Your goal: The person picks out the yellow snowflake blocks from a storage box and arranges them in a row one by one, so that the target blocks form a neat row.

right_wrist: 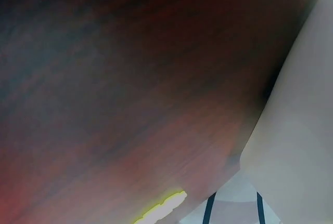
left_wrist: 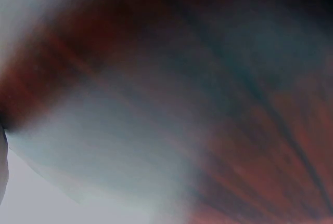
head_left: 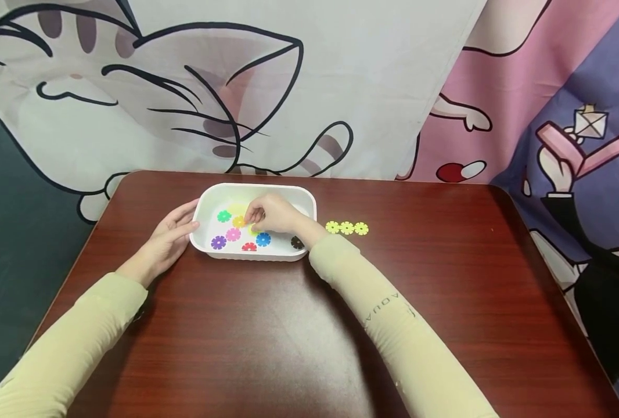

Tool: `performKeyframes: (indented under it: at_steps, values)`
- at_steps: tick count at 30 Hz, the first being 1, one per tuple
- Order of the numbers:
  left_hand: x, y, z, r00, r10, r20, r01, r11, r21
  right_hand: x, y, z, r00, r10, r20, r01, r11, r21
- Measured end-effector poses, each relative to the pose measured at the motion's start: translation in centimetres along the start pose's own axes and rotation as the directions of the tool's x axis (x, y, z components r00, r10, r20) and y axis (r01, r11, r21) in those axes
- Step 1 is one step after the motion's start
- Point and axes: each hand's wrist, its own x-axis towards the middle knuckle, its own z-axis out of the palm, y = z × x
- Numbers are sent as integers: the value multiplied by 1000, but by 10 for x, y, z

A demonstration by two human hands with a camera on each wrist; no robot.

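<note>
A white plastic tray (head_left: pixel 254 255) stands on the table with several colourful flower-shaped discs inside. My left hand (head_left: pixel 171 235) grips its left end, thumb over the rim and fingers along the outer wall. Inside the tray, my right hand (head_left: pixel 275 213) has curled fingers right at a yellow disc (head_left: pixel 255 230), which they partly cover; I cannot tell if they pinch it. Around them lie an orange-yellow disc (head_left: pixel 238 222), a pink disc (head_left: pixel 233 234), a green disc (head_left: pixel 224 216), a purple disc (head_left: pixel 218 242), a blue disc (head_left: pixel 263 239) and a red disc (head_left: pixel 249 247).
Right of the tray, three yellow discs (head_left: pixel 346 227) lie in a row on the brown table (head_left: pixel 445 290). A black disc (head_left: pixel 297 242) sits by the tray's right end, close to my right wrist. Behind the table hangs a cartoon-printed cloth (head_left: pixel 372 87).
</note>
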Motion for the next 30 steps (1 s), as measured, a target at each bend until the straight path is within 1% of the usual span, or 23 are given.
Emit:
performKeyframes:
  at_steps: [8, 11, 19, 26, 30]
  values:
    - [-1, -3, -3, 1000, 27, 8, -27, 999, -29, 3, 3, 5, 999, -15, 42, 19, 995, -97]
    - [-1, -2, -3, 999, 33, 14, -33, 999, -41, 3, 3, 5, 999, -10, 39, 14, 994, -109]
    - [0, 0, -1, 1000, 26, 12, -26, 999, -44, 2, 3, 6, 1000, 6, 16, -4, 992, -129]
    - [-1, 0, 0, 999, 36, 16, -35, 998, -56, 2, 3, 6, 1000, 0, 17, 3, 987, -162]
    - [-1, 0, -1, 999, 30, 15, -29, 998, -52, 2, 3, 6, 1000, -4, 23, 9, 984, -179]
